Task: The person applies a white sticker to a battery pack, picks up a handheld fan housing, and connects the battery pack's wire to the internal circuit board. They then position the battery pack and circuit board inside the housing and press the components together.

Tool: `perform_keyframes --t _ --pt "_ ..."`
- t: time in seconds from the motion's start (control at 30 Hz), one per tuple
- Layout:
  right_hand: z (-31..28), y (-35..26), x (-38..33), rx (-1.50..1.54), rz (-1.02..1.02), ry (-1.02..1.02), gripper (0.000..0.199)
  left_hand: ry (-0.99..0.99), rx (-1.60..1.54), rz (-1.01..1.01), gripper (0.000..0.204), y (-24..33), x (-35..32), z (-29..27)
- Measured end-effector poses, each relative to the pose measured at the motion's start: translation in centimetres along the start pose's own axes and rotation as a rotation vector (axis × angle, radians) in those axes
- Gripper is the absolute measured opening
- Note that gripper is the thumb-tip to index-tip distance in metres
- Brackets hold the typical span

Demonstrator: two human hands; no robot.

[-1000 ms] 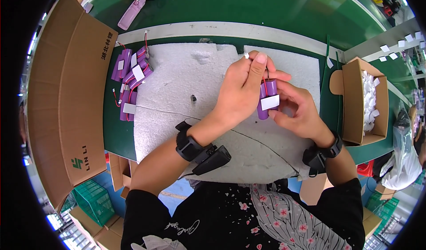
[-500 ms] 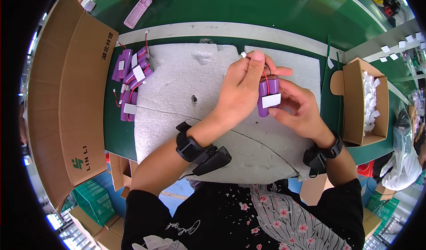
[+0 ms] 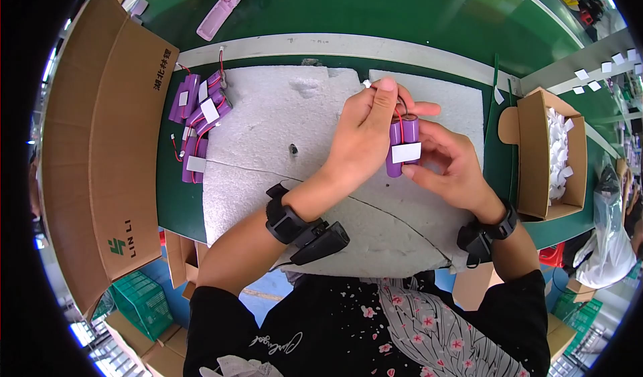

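Observation:
Above the foam board, my right hand (image 3: 455, 159) grips a purple battery pack (image 3: 395, 167) by its right side, thumb near its lower end. A white foam or paper pad (image 3: 406, 153) sits across the pack's front. From the pack's top, red and black wires (image 3: 400, 109) run up to my left hand (image 3: 365, 132). That hand is closed on the wires, its thumb pressed over them. A small white connector (image 3: 367, 84) pokes out past its fingertips. The left fingers behind the thumb are partly hidden.
A white foam board (image 3: 268, 116) covers the green bench. Several purple battery packs (image 3: 194, 165) lie at its left, beside a tall cardboard box (image 3: 127, 156). An open carton (image 3: 529, 156) of white pads stands right. Pink fan housing (image 3: 220, 17) lies on the far green surface (image 3: 321, 9).
The battery pack has shifted slightly left in my hands. On the far green surface, the pink fan housing and another purple part have moved a little to the right.

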State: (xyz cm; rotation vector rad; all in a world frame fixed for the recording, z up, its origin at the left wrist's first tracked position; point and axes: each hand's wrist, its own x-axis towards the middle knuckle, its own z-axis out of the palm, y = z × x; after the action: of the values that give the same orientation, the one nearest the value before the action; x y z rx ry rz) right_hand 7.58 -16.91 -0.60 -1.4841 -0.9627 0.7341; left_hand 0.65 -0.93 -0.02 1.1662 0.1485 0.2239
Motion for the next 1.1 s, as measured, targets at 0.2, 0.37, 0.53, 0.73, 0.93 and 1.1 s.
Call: perform_keyframes --t 0.2,0.37,0.53,0.73,0.93,1.1 --pt "0.6 -0.5 0.0 0.09 0.062 0.062 0.045 0.054 -0.056 0.008 0.045 0.2 -0.1 0.2" --pt "0.8 -0.8 -0.3 -0.17 -0.107 0.18 0.027 0.136 -0.083 0.088 0.046 0.1 -0.1 0.3" --pt "1.4 -1.5 -0.1 -0.564 -0.295 0.159 0.02 0.198 0.014 0.13 0.045 -0.2 -0.6 0.6" --pt "2.0 -1.4 0.2 -0.705 -0.279 0.164 0.018 0.311 0.236 0.276 0.041 -0.8 -0.8 0.4" --pt "2.5 -1.5 0.1 -0.7 -0.189 0.201 0.012 0.279 0.515 0.391 0.037 -0.7 -1.1 0.7" --pt "2.1 -1.2 0.0 -0.683 -0.175 0.158 0.01 0.278 0.654 0.426 0.031 -0.4 -1.2 0.9"
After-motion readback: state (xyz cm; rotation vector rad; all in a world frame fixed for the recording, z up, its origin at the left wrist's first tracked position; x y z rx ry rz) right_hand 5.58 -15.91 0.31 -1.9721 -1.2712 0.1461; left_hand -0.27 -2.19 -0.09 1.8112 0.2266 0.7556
